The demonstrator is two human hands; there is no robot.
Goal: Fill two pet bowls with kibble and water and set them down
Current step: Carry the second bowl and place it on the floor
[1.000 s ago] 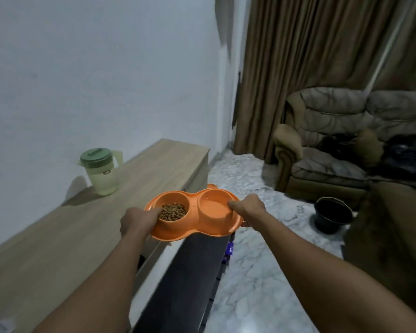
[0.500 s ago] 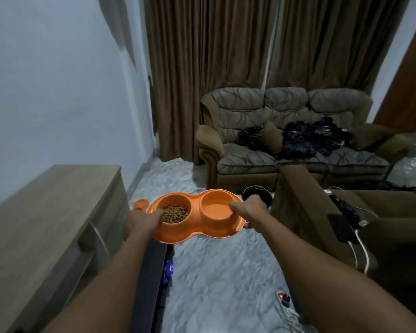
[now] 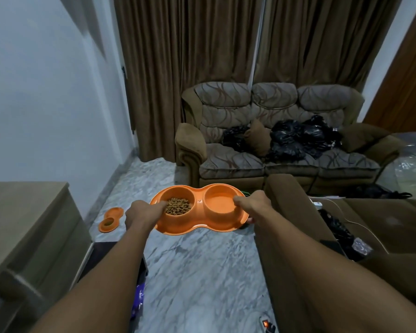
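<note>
- I have the dish (image 3: 197, 230) up in the air in front of me, roughly level, well above the floor (image 3: 202, 272) and out in the middle of the room
- My left hand (image 3: 145, 213) grips its left end, with the thumb hooked over the rim just beside the kibble (image 3: 178, 206); the fingers are hidden beneath
- My right hand (image 3: 251, 205) grips the right end the same way, thumb over the rim of the right well (image 3: 219, 203), a fingertip showing under the edge
- The left well holds a heap of kibble; the right well looks smooth and glossy, so I think it holds water, though I cannot be sure from this view
- A second dish (image 3: 111, 219) lies on the floor by the wall, just past the cabinet (image 3: 22, 224); one of its wells shows something dark, probably kibble, but it is too small to confirm
- My reading: filling looks done for both and one dish is down; the last step is to carry this one over and lower it flat without slopping the water
</note>
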